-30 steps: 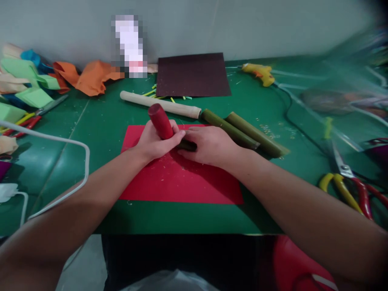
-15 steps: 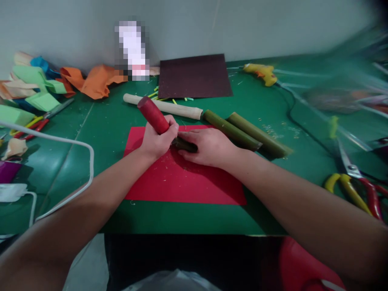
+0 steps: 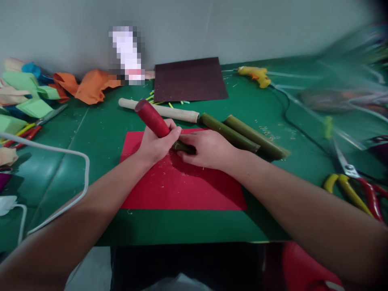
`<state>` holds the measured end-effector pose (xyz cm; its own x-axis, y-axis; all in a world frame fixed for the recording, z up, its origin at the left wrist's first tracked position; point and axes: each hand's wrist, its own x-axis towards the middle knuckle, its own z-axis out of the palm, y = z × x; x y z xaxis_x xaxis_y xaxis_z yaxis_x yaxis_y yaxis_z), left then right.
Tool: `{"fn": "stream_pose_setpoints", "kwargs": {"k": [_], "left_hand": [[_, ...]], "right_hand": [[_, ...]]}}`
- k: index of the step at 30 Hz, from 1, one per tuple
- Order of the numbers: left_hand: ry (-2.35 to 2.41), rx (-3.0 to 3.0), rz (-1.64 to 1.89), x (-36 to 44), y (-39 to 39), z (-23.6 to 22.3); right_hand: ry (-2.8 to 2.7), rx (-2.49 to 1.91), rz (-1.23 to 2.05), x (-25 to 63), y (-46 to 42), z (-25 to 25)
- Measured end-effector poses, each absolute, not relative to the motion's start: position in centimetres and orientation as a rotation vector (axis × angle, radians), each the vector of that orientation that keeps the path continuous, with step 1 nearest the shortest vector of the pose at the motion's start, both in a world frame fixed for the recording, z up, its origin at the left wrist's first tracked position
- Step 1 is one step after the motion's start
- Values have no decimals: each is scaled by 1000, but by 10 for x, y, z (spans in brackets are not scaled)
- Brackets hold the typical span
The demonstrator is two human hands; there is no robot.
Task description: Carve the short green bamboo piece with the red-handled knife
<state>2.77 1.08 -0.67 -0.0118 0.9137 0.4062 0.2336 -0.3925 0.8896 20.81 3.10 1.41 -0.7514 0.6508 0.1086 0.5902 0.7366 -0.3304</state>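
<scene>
My left hand (image 3: pixel 159 141) is closed round a thick red cylinder (image 3: pixel 152 118), which tilts up and to the left. What its lower end looks like is hidden by the fingers. Beside it, my right hand (image 3: pixel 209 148) grips a short dark green piece of bamboo (image 3: pixel 185 148), its fingers on top and along the near side. The two hands nearly meet over a red sheet (image 3: pixel 182 190) strewn with small pale shavings. Behind them lie a pale peeled stick (image 3: pixel 178 113) and two green bamboo pieces (image 3: pixel 232 132) (image 3: pixel 257 136).
A dark brown sheet (image 3: pixel 190 79) lies at the back near a yellow glue gun (image 3: pixel 254 75). Scissors (image 3: pixel 351 173) rest at the right, beside clear plastic. Coloured paper (image 3: pixel 93 87) and a second pair of scissors (image 3: pixel 28 131) are at the left. A white cable (image 3: pixel 86 169) crosses my left forearm.
The view has shifted slightly, so the scene sits a little lower and further left. My left thumb has moved a little right along the bamboo piece. Both hands keep their hold.
</scene>
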Motion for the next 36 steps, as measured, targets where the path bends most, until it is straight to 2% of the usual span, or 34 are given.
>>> {"fn": "stream_pose_setpoints", "kwargs": {"k": [36], "left_hand": [[1139,1682,1438,31,9,-7]], "right_hand": [[-2713,-980,572,209,35,16]]}}
